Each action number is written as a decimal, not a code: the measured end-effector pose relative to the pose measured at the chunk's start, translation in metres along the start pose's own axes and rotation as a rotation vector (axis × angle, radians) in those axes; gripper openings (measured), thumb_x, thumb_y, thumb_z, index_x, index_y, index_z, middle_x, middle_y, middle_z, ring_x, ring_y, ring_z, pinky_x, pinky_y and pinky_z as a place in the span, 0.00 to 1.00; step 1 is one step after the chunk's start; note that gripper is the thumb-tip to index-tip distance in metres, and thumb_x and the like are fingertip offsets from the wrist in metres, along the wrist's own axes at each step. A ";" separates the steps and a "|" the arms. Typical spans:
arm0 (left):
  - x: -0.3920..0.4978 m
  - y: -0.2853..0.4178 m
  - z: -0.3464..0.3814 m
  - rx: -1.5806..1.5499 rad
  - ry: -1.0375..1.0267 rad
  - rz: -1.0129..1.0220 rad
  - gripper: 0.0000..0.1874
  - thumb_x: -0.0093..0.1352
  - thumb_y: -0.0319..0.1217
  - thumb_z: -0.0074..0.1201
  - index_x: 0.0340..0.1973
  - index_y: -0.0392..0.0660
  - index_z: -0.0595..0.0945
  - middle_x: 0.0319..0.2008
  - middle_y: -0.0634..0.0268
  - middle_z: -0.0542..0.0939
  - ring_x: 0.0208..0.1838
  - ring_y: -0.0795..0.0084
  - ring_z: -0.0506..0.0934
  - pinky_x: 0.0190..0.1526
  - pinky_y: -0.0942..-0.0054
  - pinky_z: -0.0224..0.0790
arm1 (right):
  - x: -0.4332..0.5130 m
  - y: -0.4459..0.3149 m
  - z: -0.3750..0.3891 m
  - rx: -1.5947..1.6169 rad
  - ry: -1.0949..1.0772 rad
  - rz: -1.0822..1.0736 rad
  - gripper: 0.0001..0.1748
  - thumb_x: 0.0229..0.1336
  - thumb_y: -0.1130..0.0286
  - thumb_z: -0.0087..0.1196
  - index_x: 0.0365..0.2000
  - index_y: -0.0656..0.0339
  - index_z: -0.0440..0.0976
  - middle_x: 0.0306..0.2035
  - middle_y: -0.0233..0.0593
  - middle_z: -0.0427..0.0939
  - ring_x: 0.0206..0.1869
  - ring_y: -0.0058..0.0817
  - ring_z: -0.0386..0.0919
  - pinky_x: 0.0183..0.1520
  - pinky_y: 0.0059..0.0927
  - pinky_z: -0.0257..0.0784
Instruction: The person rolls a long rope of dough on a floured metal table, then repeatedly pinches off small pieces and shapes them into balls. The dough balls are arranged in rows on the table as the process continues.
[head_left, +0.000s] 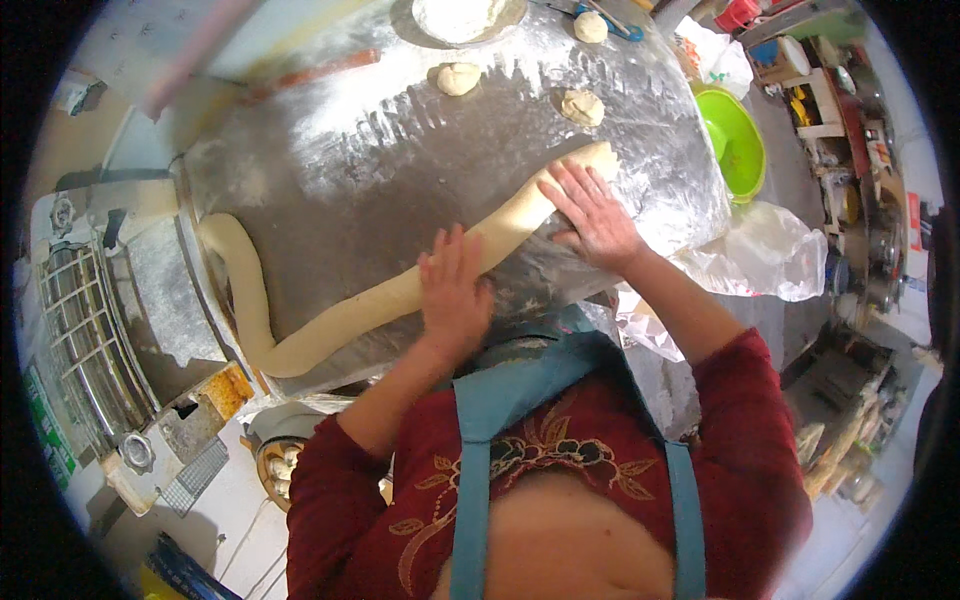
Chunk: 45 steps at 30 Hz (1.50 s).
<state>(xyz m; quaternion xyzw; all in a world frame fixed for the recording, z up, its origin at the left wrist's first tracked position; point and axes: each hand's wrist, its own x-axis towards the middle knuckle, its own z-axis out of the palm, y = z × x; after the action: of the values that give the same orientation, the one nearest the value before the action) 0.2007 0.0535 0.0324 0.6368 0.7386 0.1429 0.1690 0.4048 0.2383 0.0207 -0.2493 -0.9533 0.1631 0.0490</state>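
A long rope of dough (345, 322) runs across the floured work table (345, 217), bending sharply near the table's left edge and curling up to a rounded end. My left hand (453, 289) lies flat over its middle, fingers pointing away from me. On the thicker right part rests my right hand (589, 210), palm down with the fingers somewhat spread, just short of the rope's ragged cut end. Neither hand closes around the dough. Beyond the rope sit small dough pieces: one lump (458, 79), another lump (583, 108) and a rounder ball (591, 27).
A bowl of flour (459, 19) stands at the far edge. Right of the table are a green plastic basin (731, 146) and a clear plastic bag (780, 251). A dough roller machine (90, 330) adjoins the left side. Crowded shelves (847, 172) line the far right.
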 end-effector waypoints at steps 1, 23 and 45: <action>0.016 -0.015 -0.001 0.012 -0.005 0.012 0.33 0.66 0.34 0.48 0.68 0.45 0.62 0.70 0.47 0.58 0.72 0.45 0.56 0.68 0.39 0.42 | 0.019 0.008 0.004 -0.019 0.043 -0.030 0.49 0.47 0.46 0.59 0.67 0.53 0.55 0.69 0.49 0.55 0.70 0.51 0.53 0.71 0.52 0.48; 0.023 -0.113 -0.023 0.246 -0.019 -0.151 0.29 0.71 0.37 0.43 0.67 0.47 0.63 0.71 0.54 0.57 0.72 0.47 0.55 0.67 0.38 0.44 | 0.109 -0.079 0.037 -0.017 0.099 0.001 0.44 0.51 0.46 0.56 0.61 0.67 0.60 0.63 0.55 0.63 0.64 0.51 0.62 0.69 0.52 0.50; 0.122 -0.052 -0.013 0.244 0.022 -0.094 0.32 0.73 0.38 0.42 0.69 0.41 0.56 0.71 0.42 0.52 0.73 0.41 0.52 0.69 0.41 0.43 | 0.138 0.017 0.006 -0.046 0.165 0.111 0.36 0.60 0.42 0.47 0.57 0.61 0.67 0.63 0.47 0.65 0.67 0.46 0.60 0.68 0.50 0.53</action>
<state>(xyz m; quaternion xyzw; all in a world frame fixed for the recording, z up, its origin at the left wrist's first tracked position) 0.1326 0.1669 0.0140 0.6156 0.7814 0.0507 0.0886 0.2917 0.3188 0.0112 -0.3152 -0.9343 0.1227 0.1126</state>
